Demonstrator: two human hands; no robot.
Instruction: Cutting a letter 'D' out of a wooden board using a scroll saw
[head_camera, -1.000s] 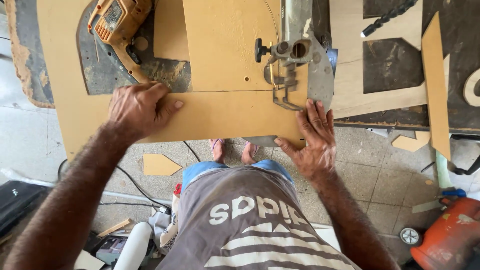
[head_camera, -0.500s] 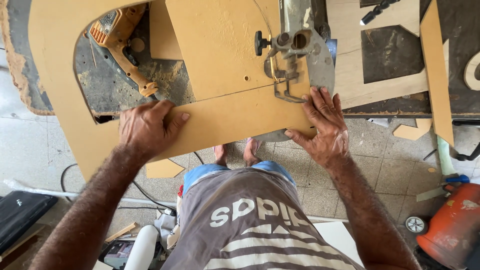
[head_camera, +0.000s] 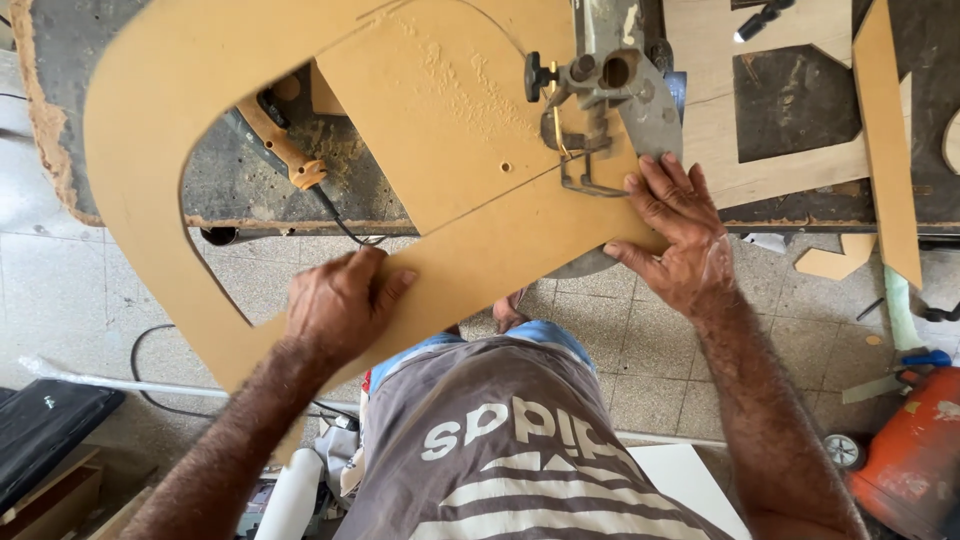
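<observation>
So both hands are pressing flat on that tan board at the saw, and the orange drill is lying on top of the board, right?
Not quite. The left hand and right hand do press flat on the board at the saw, but the head view shows the drill lying on the bench beneath it, seen through the board's cut-out opening, not on top.
</observation>
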